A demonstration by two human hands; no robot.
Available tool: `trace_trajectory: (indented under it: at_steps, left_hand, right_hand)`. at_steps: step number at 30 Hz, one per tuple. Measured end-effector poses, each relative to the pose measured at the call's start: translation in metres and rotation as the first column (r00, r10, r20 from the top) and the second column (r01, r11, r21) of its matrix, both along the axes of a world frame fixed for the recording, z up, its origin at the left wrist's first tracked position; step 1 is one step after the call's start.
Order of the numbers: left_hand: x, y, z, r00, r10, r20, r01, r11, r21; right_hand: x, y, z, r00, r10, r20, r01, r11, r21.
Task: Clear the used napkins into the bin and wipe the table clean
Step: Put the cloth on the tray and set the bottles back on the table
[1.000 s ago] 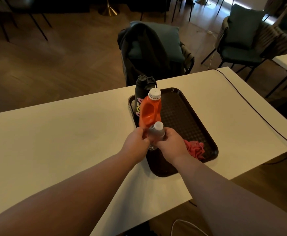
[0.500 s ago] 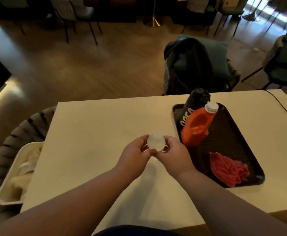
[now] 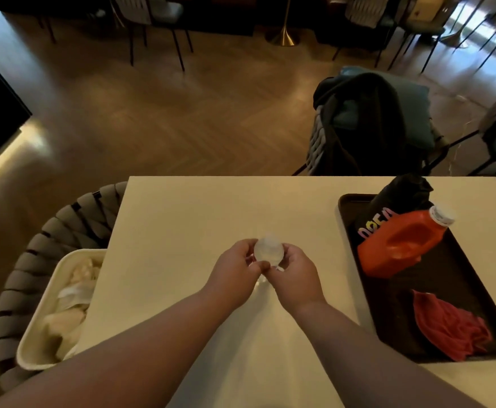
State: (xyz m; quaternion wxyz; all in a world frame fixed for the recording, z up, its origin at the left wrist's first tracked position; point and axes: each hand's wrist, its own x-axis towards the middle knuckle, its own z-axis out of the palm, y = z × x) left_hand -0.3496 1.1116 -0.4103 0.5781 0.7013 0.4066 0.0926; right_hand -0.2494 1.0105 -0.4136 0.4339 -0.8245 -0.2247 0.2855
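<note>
Lifted off the tray (image 3: 458, 278), the small clear bottle (image 3: 269, 251) now hangs left of it over the counter (image 3: 196, 219), left hand (image 3: 235, 266) and right hand (image 3: 295, 275) sharing a pinching grip, likely to uncap it. Used napkins (image 3: 73, 293) fill the bin (image 3: 37, 319), far left of the tray; the red cloth (image 3: 453, 331) waits on it.

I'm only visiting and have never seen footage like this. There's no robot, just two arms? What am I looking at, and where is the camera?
There is no machine here. A person wears one camera on the head, and it looks down at their own arms. The left hand and the right hand together hold a small clear bottle over a pale table. On the right, a dark tray carries an orange bottle, a black bottle and a crumpled red cloth. On the left, a white bin holding used napkins sits on a woven chair.
</note>
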Motion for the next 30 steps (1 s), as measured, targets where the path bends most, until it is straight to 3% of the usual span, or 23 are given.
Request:
trace_trajectory:
  at_steps: [9,18,24,27,30]
  left_hand:
    - [0.062,0.060,0.001,0.994,0.110,0.016,-0.111,0.993,0.037]
    - [0.088,0.088,0.002,0.995,0.085,-0.045,-0.080,0.992,0.096]
    - [0.057,0.050,0.011,0.983,0.123,-0.139,-0.103,0.985,0.141]
    - [0.027,0.010,-0.006,0.962,0.166,-0.217,-0.158,0.986,0.055]
    - [0.014,-0.038,-0.025,0.959,0.041,-0.282,-0.063,0.996,-0.070]
  right_hand:
    - [0.062,0.077,-0.001,0.999,0.018,0.031,-0.018,1.000,-0.022]
    - [0.087,0.103,-0.001,0.999,0.027,0.018,-0.027,1.000,0.000]
    - [0.079,0.040,0.005,0.997,0.001,-0.082,-0.006,0.998,-0.062]
    - [0.069,-0.020,-0.002,0.988,-0.035,-0.150,0.019,0.994,-0.106]
    - [0.063,-0.071,-0.009,0.978,-0.104,-0.180,0.074,0.983,-0.166]
